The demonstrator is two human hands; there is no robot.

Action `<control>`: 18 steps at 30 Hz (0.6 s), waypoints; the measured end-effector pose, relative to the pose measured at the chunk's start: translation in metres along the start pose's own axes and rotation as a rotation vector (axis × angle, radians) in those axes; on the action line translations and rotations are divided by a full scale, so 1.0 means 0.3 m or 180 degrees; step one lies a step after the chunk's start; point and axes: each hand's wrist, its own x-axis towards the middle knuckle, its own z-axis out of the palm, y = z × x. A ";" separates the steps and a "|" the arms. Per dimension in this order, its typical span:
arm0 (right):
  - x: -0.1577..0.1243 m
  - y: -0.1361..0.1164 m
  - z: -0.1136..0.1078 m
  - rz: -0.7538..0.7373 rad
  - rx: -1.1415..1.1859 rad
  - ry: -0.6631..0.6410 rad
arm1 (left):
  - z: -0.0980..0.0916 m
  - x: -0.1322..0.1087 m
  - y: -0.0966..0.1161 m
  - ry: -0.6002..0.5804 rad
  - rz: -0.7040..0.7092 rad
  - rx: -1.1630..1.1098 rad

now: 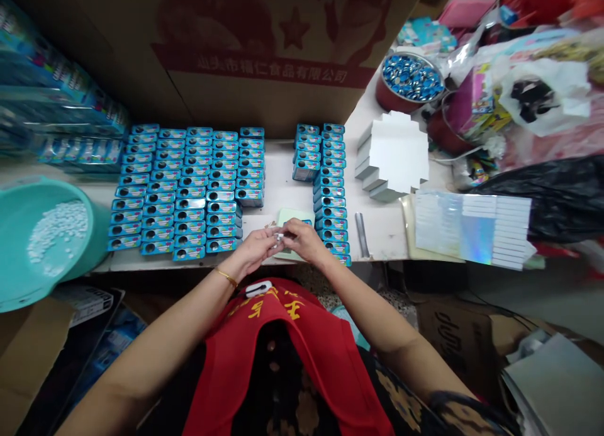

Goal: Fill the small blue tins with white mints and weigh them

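My left hand and my right hand meet at the table's front edge, fingers bent and close together. Small white pieces show between the fingertips of both hands; their exact shape is too small to tell. Under the hands lies a pale green pad, partly covered by them. A bit of something blue peeks out beside my right hand. Left of the hands stand several columns of small blue boxes, each with a dark round spot. Another column of blue boxes runs just right of my right hand.
On the left is a teal bucket with white pieces inside. A metal strip, stacked white cartons and flat silvery-white packs lie right. Behind them sits a bowl of shiny blue discs. A large cardboard box walls off the back.
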 end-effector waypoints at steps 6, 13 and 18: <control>-0.003 0.083 0.006 0.0481 0.0001 0.0504 | 0.039 0.060 0.003 0.0252 0.0064 0.0115; -0.045 0.064 -0.034 0.0356 -0.0213 0.0905 | 0.032 0.060 0.012 0.0585 0.0300 0.0141; -0.097 -0.065 0.027 0.0015 -0.0332 0.0554 | -0.027 0.004 -0.012 0.0202 0.0118 -0.0409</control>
